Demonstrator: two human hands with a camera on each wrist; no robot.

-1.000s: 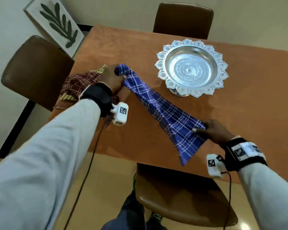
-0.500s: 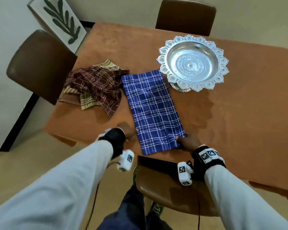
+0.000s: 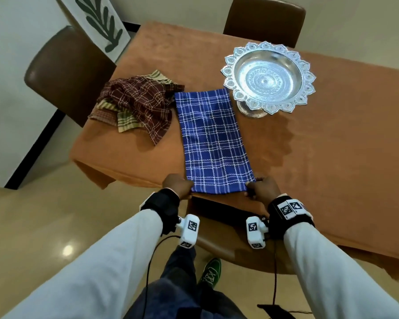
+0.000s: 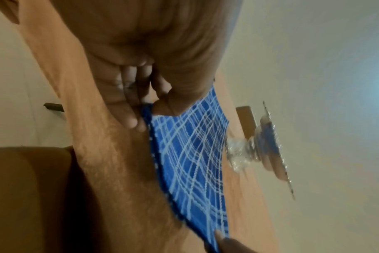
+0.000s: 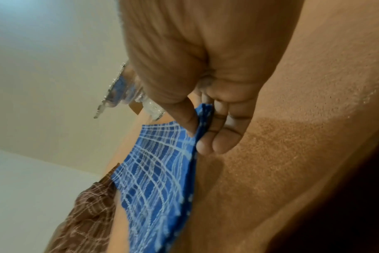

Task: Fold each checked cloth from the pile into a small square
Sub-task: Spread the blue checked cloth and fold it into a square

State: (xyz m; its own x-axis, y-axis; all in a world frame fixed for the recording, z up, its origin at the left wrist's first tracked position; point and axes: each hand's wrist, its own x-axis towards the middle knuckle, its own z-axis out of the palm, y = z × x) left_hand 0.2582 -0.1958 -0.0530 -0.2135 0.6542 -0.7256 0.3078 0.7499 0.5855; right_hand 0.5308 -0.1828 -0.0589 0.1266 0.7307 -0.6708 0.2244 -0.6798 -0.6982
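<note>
Your left hand [image 3: 179, 185] and right hand [image 3: 262, 188] each pinch a near corner of the blue checked cloth [image 3: 211, 139], which lies flat on the counter [image 3: 332, 146] (long axis running away from you), its far end between the pile [image 3: 136, 104] and the silver bowl [image 3: 268, 77].

No words, brand names or numbers can be read in any view. The only signs are black-and-white square code markers: on the white camera blocks [image 3: 189, 231] at the wrists, lower centre of the head view, and on the black wristband [image 3: 289, 209] at lower right. The green shoe [image 3: 211, 270] at the bottom seems to bear a pale pattern, too blurred to read.
</note>
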